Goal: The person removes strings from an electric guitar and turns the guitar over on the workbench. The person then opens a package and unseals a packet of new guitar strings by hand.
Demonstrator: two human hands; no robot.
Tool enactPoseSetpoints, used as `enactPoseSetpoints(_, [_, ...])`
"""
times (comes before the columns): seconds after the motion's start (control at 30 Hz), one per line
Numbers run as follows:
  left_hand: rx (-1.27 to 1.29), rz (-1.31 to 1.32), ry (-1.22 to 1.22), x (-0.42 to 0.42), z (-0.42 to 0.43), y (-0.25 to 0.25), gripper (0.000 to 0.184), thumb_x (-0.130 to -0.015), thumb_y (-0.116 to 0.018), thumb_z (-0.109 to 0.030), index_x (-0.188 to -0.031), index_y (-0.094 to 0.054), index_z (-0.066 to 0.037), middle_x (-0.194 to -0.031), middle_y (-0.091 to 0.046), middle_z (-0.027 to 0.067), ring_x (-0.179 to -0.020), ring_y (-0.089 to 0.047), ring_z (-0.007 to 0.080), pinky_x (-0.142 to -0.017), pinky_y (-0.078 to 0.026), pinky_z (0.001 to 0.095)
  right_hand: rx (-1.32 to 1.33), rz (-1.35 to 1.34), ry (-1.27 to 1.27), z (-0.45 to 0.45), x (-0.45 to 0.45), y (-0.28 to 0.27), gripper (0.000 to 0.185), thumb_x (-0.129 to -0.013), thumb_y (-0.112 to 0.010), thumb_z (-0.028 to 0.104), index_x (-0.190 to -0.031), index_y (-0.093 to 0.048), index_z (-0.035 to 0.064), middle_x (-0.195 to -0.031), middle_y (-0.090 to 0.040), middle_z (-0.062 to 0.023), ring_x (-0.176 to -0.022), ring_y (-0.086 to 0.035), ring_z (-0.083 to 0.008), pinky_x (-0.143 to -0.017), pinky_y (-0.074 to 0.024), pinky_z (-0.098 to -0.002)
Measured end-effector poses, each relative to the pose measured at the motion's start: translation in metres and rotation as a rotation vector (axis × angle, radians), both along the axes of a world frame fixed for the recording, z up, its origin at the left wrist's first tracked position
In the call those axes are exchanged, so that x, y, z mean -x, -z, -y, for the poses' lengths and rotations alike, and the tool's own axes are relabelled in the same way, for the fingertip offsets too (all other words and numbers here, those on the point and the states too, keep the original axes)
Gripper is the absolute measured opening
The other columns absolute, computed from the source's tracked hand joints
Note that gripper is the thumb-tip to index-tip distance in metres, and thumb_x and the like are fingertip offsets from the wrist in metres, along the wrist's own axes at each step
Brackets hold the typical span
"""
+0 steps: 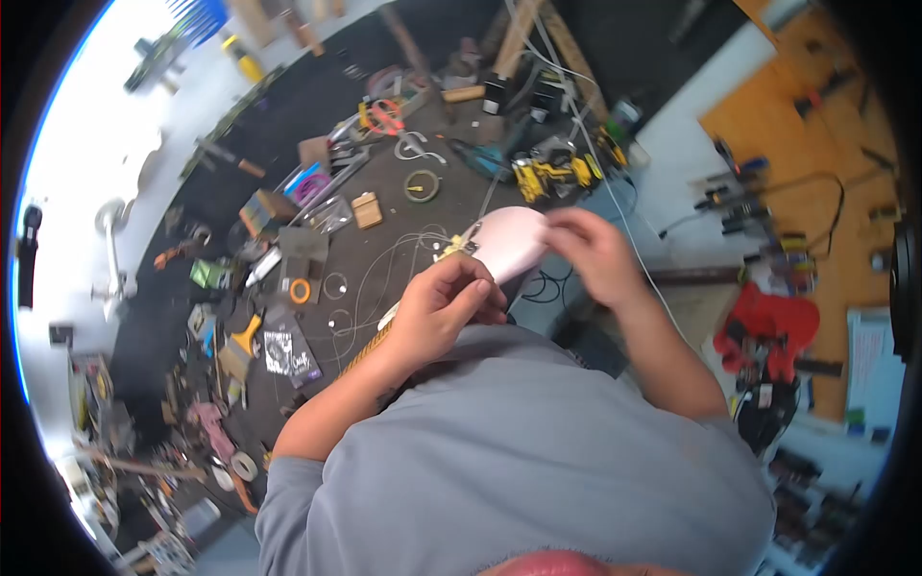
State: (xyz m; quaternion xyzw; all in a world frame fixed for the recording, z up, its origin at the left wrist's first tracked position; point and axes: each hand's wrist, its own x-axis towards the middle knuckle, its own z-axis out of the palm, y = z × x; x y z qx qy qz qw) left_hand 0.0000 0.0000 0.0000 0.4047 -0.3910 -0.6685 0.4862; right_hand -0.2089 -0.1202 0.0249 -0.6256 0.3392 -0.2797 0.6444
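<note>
My left hand (447, 305) is closed in front of my shirt, thumb and fingers drawn together. Whatever it grips, if anything, is hidden. My right hand (597, 254), blurred by motion, has its fingers bent together at the right edge of a pale pink rounded panel (512, 242). I cannot tell whether it touches the panel or holds something thin. A small yellowish piece with metal parts (461, 246) lies at the panel's left side, just above my left hand. Thin strings (384, 274) loop from there across the dark bench.
Beyond the hands lie a tape roll (421, 185), a small wooden block (366, 209), orange-handled scissors (386, 117) and yellow-black power tools (552, 178). An orange ring (300, 290) sits to the left. On the right, a red guitar body (768, 331) stands near tools hung on a wooden board (768, 125).
</note>
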Motion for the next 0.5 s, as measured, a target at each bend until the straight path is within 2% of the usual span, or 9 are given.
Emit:
enactPoseSetpoints(0.07, [-0.095,0.161,0.077,-0.014,0.003,-0.016,0.018,-0.11,-0.058,-0.008,-0.122,-0.063,0.003,-0.111,-0.074,0.0113,-0.099,-0.077,0.0212,-0.087,-0.065,0.0356,-0.046,0.022,0.016,-0.02,-0.034,-0.014,0.024,-0.108,-0.065,0.012,-0.128,-0.067,-0.0012,-0.105,-0.075,-0.0066,-0.101,-0.071,-0.0122,-0.085,-0.0581,-0.0272])
enactPoseSetpoints(0.1, [0.0,0.096,0.078,0.062,0.028,-0.003,0.019,-0.11,-0.057,-0.008,-0.123,-0.063,0.004,-0.11,-0.074,0.0102,-0.101,-0.076,0.0201,-0.087,-0.064,0.0351,-0.012,-0.078,-0.02,-0.004,0.024,-0.022,0.02,-0.108,-0.065,0.011,-0.123,-0.069,-0.0012,-0.103,-0.074,-0.006,-0.098,-0.07,-0.0105,-0.083,-0.0577,-0.0263])
enactPoseSetpoints(0.17, [0.048,0.173,0.057,0.058,0.024,-0.011,0.021,-0.111,-0.057,-0.009,-0.126,-0.062,0.005,-0.109,-0.074,0.008,-0.104,-0.074,0.0178,-0.087,-0.063,0.0343,0.193,0.008,0.082,-0.013,0.008,0.0,0.015,-0.107,-0.066,0.01,-0.114,-0.072,-0.0007,-0.1,-0.074,-0.0048,-0.092,-0.069,-0.0101,-0.08,-0.0562,-0.0265])
enactPoseSetpoints(0.2, [0.023,0.255,0.065,0.05,0.023,-0.013,0.021,-0.105,-0.066,-0.009,-0.123,-0.064,0.003,-0.107,-0.074,0.0092,-0.096,-0.076,0.0228,-0.085,-0.061,0.0353,0.207,0.057,0.127,-0.013,0.001,0.008,0.015,-0.106,-0.066,0.01,-0.113,-0.073,-0.0012,-0.098,-0.073,-0.0047,-0.09,-0.069,-0.0105,-0.079,-0.0552,-0.0273])
enactPoseSetpoints(0.23, [0.179,0.534,0.017,0.044,0.022,-0.009,0.026,-0.101,-0.07,-0.009,-0.124,-0.064,0.002,-0.11,-0.074,0.0109,-0.098,-0.075,0.0264,-0.087,-0.06,0.0375,0.226,0.085,0.169,-0.012,0.002,0.011,0.015,-0.105,-0.066,0.01,-0.111,-0.073,-0.0017,-0.095,-0.073,-0.0046,-0.089,-0.068,-0.011,-0.078,-0.0543,-0.0281])
enactPoseSetpoints(0.3, [0.475,1.084,-0.062,0.027,0.014,0.004,0.036,-0.093,-0.079,-0.01,-0.125,-0.065,0.0,-0.117,-0.073,0.0143,-0.102,-0.073,0.0335,-0.091,-0.059,0.0418,-0.037,0.262,0.257,-0.007,0.026,0.022,0.014,-0.106,-0.063,0.006,-0.111,-0.076,0.0014,-0.092,-0.069,-0.0009,-0.083,-0.065,-0.0105,-0.079,-0.0549,-0.0288])
enactPoseSetpoints(0.33, [0.695,1.249,-0.176,0.019,0.017,0.008,0.051,-0.082,-0.086,-0.01,-0.128,-0.064,-0.003,-0.127,-0.068,0.0189,-0.114,-0.066,0.0418,-0.097,-0.056,0.048,-0.029,0.198,0.276,0.001,0.047,0.04,0.015,-0.106,-0.063,0.006,-0.114,-0.076,0.0014,-0.091,-0.068,-0.001,-0.081,-0.063,-0.0106,-0.079,-0.0546,-0.0289])
enactPoseSetpoints(0.37, [0.572,1.329,-0.132,0.015,0.014,0.01,0.059,-0.08,-0.088,-0.012,-0.133,-0.062,-0.004,-0.134,-0.065,0.0198,-0.13,-0.059,0.0426,-0.103,-0.053,0.0505,-0.018,0.135,0.299,0.006,0.068,0.059,0.017,-0.105,-0.063,0.005,-0.116,-0.076,0.0014,-0.09,-0.066,-0.0011,-0.079,-0.061,-0.0107,-0.078,-0.0543,-0.0291])
enactPoseSetpoints(0.5, [0.258,1.307,0.041,0.012,-0.001,0.051,0.064,-0.08,-0.086,-0.016,-0.139,-0.06,-0.008,-0.132,-0.069,0.0192,-0.12,-0.067,0.0434,-0.099,-0.056,0.0493,0.075,-0.245,0.396,-0.012,0.108,0.117,0.022,-0.101,-0.068,0.005,-0.121,-0.077,0.0021,-0.095,-0.066,-0.0024,-0.079,-0.06,-0.0117,-0.076,-0.0526,-0.029])
